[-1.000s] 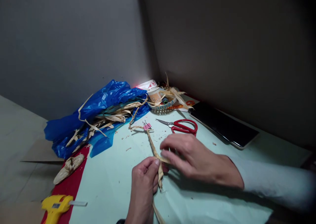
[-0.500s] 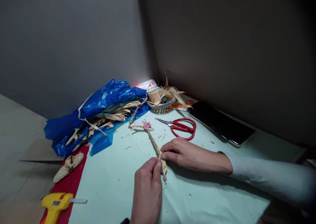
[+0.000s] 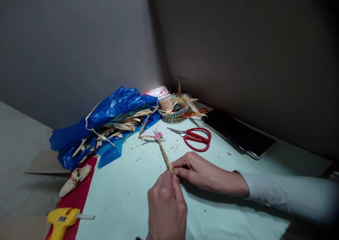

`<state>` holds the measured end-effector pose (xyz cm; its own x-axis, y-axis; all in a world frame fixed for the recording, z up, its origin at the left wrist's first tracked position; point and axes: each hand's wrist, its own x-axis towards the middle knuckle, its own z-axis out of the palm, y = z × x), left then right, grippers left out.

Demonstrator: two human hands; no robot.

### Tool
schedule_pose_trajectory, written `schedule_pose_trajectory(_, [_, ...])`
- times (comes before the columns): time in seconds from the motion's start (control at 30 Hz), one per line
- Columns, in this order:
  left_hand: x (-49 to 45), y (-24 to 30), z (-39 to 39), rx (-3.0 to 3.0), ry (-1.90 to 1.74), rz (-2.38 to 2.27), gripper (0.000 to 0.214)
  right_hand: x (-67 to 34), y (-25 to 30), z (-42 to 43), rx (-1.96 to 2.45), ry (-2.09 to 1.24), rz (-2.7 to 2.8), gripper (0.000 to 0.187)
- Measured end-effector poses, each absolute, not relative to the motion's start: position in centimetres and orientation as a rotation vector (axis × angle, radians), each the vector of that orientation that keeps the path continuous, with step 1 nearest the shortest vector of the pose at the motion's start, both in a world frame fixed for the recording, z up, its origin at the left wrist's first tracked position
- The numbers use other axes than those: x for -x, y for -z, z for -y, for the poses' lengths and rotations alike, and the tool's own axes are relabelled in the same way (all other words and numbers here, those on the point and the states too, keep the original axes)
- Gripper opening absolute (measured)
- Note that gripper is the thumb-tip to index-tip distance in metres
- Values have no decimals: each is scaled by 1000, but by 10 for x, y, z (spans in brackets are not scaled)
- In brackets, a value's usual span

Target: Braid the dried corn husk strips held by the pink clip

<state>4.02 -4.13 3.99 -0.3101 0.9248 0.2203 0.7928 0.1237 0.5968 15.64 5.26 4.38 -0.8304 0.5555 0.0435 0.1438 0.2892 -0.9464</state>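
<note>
You hold a braid [image 3: 164, 154] over a green sheet [image 3: 119, 197].
Your left hand [image 3: 167, 203] is closed on its near end, grip partly hidden; your right [image 3: 203, 174] pinches just beyond, apparently thumb to forefinger. A pink clip [image 3: 158, 135] bites its far stretch, near the scissors [image 3: 197, 139].

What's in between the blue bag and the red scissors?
A pink clip and part of the braided strand lie between the blue bag and the red scissors, in the head view.
</note>
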Motion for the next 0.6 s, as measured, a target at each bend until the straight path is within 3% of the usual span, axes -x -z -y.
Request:
schedule_pose_trajectory(0.1, [-44, -27, 47, -1955, -881, -2301, 23, -158, -46, -54, 639, -1527, 2220, 28])
schedule_pose_trajectory(0.3, [-52, -13, 58, -2361, -406, -2490, 32, -156, -33, -57, 667, -1663, 2129, 36])
schedule_pose_trajectory(0.6, [-72, -24, 60, -2274, -331, -2462, 39, -155, -32, -59, 725, -1766, 2059, 32])
